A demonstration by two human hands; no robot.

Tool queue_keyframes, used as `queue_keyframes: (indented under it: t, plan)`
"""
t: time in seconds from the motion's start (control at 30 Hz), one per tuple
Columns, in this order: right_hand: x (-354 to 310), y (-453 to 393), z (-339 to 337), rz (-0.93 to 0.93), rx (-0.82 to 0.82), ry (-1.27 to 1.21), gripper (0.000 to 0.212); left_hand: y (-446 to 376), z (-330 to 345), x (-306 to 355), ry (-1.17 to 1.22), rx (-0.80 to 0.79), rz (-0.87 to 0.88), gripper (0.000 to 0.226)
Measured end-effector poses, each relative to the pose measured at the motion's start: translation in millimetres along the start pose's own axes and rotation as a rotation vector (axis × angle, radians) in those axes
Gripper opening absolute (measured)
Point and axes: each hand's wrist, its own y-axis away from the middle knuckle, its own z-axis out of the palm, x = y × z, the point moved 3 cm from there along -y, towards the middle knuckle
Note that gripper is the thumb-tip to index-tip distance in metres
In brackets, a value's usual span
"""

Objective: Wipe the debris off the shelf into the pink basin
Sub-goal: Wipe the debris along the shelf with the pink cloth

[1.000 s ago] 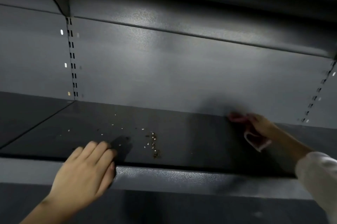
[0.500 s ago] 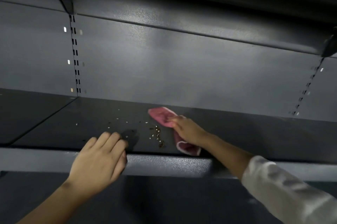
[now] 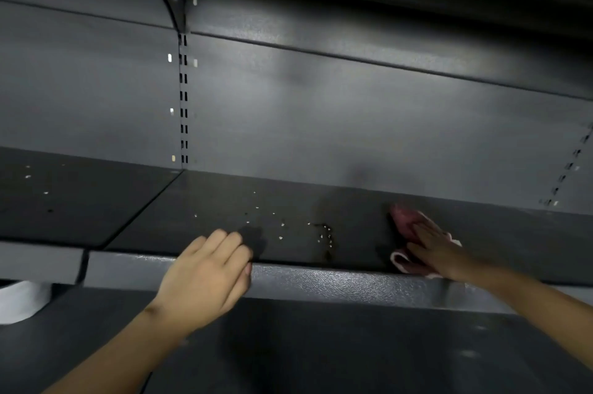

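A dark grey shelf (image 3: 481, 233) with a pebbled, lighter grey front lip carries pale, whitish debris (image 3: 282, 228) mixed with darker brown specks. On the shelf, right of the debris, lies a pink cloth (image 3: 402, 220) with a white edge. Behind the shelf, the grey back panel (image 3: 321, 124) shows a column of black slots.
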Motion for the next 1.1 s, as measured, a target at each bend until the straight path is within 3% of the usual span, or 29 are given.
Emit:
queue_keyframes:
  t: [0.17, 0.37, 0.5, 0.67, 0.8, 0.97, 1.1]
  plan:
    - [-54, 11, 3, 0.039, -0.008, -0.027, 0.057, 2, 5, 0, -0.026, 0.000, -0.020, 0.028]
    - [-170, 2, 7, -0.251, 0.021, -0.002, 0.030, 2, 6, 0, -0.031, 0.004, -0.038, 0.025]
    - [-215, -11, 9, -0.334, 0.102, -0.267, 0.028, 1, 1, 0, -0.046, -0.042, -0.010, 0.026]
    - [-193, -15, -21, -0.518, 0.249, -0.337, 0.048, 14, -12, -24, -0.059, -0.078, -0.084, 0.030]
    - [-121, -13, -30, -0.444, 0.281, -0.296, 0.043, 27, -20, -53, -0.089, -0.098, -0.106, 0.033]
    - [-67, -4, -1, -0.086, 0.022, 0.032, 0.046, 30, -16, -62, -0.054, -0.042, -0.093, 0.031]
    - [-123, 7, 9, -0.159, -0.011, 0.081, 0.046, 32, -11, -58, -0.056, -0.029, -0.088, 0.028]
